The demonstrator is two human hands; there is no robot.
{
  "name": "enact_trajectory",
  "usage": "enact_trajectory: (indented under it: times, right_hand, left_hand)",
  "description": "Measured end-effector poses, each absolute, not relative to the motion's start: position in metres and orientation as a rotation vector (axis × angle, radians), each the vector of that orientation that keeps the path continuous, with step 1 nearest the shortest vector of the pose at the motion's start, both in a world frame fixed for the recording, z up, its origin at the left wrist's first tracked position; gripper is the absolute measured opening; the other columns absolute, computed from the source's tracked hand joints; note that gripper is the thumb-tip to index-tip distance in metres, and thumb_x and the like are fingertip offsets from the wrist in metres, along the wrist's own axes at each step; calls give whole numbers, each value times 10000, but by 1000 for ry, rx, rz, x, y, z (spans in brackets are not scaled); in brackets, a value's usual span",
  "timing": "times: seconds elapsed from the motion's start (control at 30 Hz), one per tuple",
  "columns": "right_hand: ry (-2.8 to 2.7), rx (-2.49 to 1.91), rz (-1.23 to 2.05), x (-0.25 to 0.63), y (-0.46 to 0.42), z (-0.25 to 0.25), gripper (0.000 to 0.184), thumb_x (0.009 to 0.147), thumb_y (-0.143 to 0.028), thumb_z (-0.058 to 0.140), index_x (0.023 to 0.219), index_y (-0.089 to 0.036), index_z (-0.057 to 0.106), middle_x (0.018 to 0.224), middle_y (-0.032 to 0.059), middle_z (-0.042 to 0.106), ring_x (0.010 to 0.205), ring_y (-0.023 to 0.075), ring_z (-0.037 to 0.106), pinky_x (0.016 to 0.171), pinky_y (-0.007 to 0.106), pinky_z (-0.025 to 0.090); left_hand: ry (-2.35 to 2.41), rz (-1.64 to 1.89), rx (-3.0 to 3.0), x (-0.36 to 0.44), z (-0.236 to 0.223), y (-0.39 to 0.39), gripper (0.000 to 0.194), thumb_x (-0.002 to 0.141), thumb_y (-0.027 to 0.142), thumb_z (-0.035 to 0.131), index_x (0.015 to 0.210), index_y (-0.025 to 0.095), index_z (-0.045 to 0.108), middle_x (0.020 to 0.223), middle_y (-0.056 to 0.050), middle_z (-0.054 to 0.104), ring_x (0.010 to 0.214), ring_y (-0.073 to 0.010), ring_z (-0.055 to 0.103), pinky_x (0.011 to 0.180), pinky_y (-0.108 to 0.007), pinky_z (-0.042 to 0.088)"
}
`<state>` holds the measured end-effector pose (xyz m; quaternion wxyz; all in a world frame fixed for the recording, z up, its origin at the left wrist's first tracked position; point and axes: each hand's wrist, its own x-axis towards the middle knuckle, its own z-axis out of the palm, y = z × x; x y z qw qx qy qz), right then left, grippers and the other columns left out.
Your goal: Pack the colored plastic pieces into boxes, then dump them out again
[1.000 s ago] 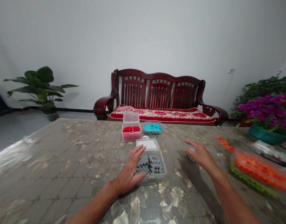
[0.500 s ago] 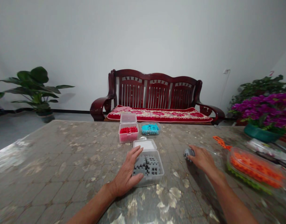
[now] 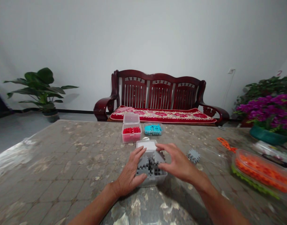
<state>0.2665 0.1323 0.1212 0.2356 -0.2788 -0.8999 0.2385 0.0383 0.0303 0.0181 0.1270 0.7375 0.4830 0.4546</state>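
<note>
Head view: apparently picking at a grey tile (image 3: 159,156) between parted right fingers (image 3: 165,147), not clearly gripped, with left fingers (image 3: 136,153) spread, empty, against the box (image 3: 155,181) beneath, likely calling next for a light pinch.

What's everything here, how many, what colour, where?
Hinged plastic box: one, clear with grey pieces, nearest middle
Toothed piece or stack: one, grey, right of it
Second hinged box: one, clear with red pieces, farther away
Plastic tub: one, clear with blue pieces, beside that
Oval tub: one, clear with orange pieces, right
Toothed pieces: some, green, below orange pieces
Linked strip: one, orange, right
Flower pot: one, teal with purple flowers, right
Leafy plants: two, green, both sides
Wooden bench: one, dark red with red cover, behind
Wall socket: one, white, right
Tablecloth: one, brownish, below
Left hand: one, bare, grey box's left
Right hand: one, bare, grey box's right
</note>
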Motion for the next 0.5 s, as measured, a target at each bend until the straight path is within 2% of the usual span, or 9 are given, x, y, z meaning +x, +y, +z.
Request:
enact_trajectory:
  times: [0.17, 0.33, 0.4, 0.5]
  right_hand:
    - [-2492, -733, 577, 259, 146, 109, 616, 704, -97, 703, 1300, -255, 687, 1253, 60, 738, 1202, 270, 613, 1071, 472, 476]
    - [-2235, -1079, 305, 312, 190, 81, 441, 791, -176, 614, 1209, -237, 742, 1235, 79, 752, 1193, 280, 654, 1089, 479, 480]
    - [-2170, -1300, 230, 342, 207, 68, 438, 825, -241, 603, 1245, -214, 725, 1266, 97, 744, 1195, 286, 669, 1082, 457, 492]
    - [-2136, -1578, 121, 379, 223, 50, 543, 809, -330, 663, 1326, -163, 679, 1318, 148, 720, 1177, 330, 685, 1041, 457, 520]
  left_hand:
    - [1405, 1336, 2147, 39, 17, 31, 748, 1005, 626, 474, 1628, 302, 215, 1648, -149, 274, 1529, -387, 283, 1244, -608, 258]
    - [1399, 1327, 2137, 39, 18, 31, 746, 1003, 621, 470, 1628, 305, 210, 1651, -145, 269, 1532, -383, 276, 1249, -609, 245]
    - [1396, 1327, 2135, 39, 18, 30, 742, 1002, 607, 481, 1627, 311, 212, 1654, -137, 270, 1534, -380, 275, 1251, -604, 245]
    - [1398, 1329, 2135, 38, 18, 30, 736, 1002, 594, 487, 1626, 315, 214, 1656, -131, 267, 1533, -379, 277, 1250, -604, 249]
